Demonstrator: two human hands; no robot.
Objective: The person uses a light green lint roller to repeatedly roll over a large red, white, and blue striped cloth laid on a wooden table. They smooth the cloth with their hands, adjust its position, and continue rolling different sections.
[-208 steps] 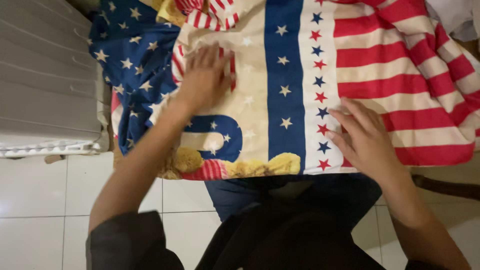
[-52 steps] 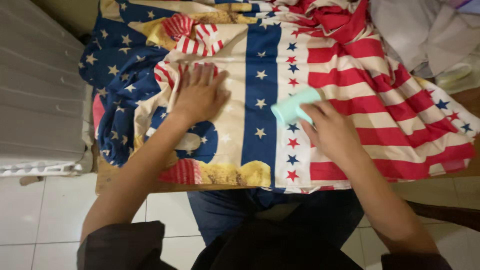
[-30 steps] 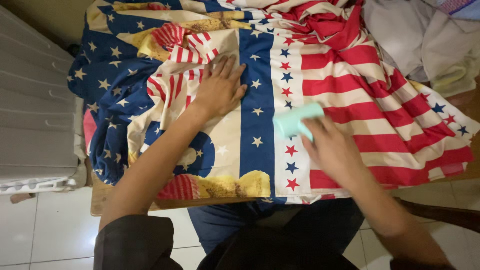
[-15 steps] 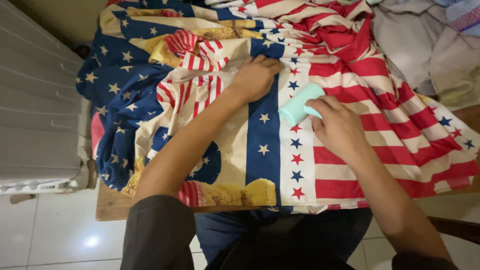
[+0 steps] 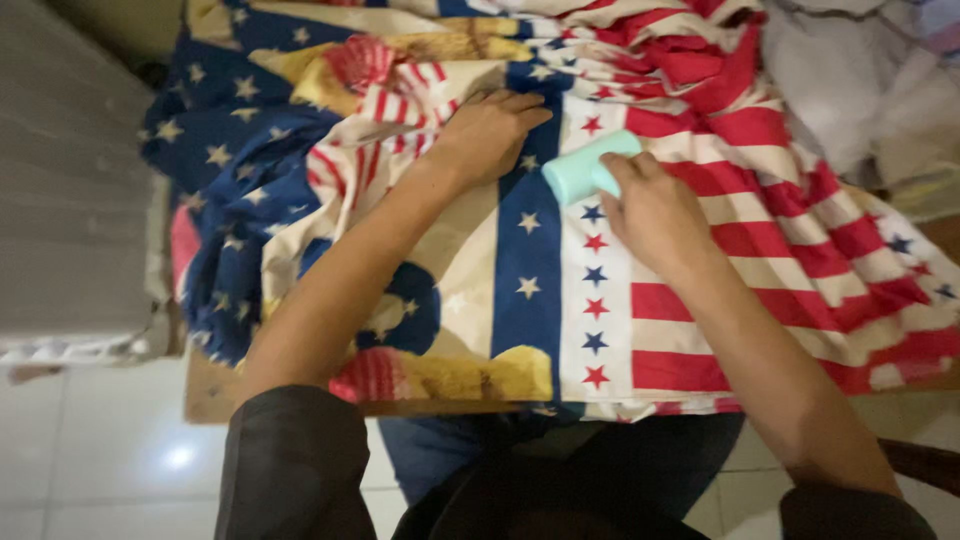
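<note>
The right hand [image 5: 655, 215] grasps a mint-green roller [image 5: 585, 168] against the star-and-stripe sheet [image 5: 790, 215], mid-table. The left hand [image 5: 490, 130] lies flat, unclenched, on the sheet. The table's near edge [image 5: 215, 400] peeks out; everything is blurred.

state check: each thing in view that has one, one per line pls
Left hand: flat, palm down, pressing on the star-and-stripe sheet.
Right hand: closed around the mint-green roller.
Mint-green roller: gripped, lying on the sheet.
Star-and-stripe sheet: spread over the table, smooth near the hands, bunched at the far end.
Wooden table: mostly covered, one corner showing.
Pale cloth pile: crumpled, blurred.
</note>
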